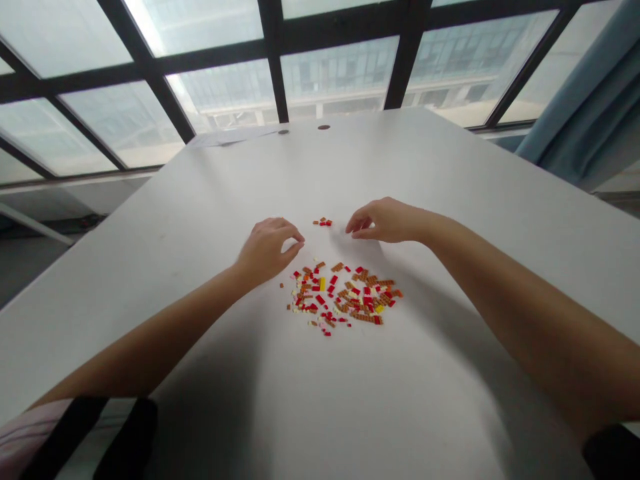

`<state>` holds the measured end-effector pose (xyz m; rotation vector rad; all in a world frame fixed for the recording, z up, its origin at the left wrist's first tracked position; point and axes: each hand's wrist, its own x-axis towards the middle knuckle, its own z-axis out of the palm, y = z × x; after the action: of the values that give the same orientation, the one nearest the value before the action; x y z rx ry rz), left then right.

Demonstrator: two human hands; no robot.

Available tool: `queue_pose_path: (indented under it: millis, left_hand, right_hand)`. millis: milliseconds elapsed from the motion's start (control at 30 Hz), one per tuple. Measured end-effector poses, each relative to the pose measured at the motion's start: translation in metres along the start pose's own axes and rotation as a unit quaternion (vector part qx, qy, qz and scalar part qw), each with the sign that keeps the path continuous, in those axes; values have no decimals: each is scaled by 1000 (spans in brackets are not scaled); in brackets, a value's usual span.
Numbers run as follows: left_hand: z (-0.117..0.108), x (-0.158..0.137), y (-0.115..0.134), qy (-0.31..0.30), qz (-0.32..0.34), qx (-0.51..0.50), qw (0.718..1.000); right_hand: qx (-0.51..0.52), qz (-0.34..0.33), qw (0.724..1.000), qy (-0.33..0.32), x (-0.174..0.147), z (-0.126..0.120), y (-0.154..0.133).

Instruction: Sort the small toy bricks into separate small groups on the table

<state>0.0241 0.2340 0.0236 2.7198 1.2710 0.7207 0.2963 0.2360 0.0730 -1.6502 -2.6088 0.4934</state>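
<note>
Fingers (pixel 296 234) near bricks (pixel 343 293) on white table (pixel 340 400)

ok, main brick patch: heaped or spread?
Spread. The small bricks lie scattered on the white table, with bare tabletop showing between many of them.

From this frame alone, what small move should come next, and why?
Perhaps the left hand should dip to the larger scatter of bricks and pick up one: it is poised near the scatter's far edge, no brick is visible in its grasp, and only a few pieces lie in the small group between the hands.
</note>
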Motion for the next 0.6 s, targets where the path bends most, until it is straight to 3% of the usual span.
queue_pose_path:
  millis: [100,200,400,600]
  left_hand:
    - [-10,-31,2,7,77,7,997]
    - [-13,-54,4,29,113,-20,993]
    - [-10,-67,2,96,139,-83,982]
    - [-10,-68,0,95,126,-83,984]
  right_hand:
    - [2,-22,996,-88,-3,-1,-7]
    - [7,-41,989,-143,-4,2,-20]
    - [20,-68,988,-140,-4,3,-40]
    - [-18,-46,983,-176,-4,8,-47]
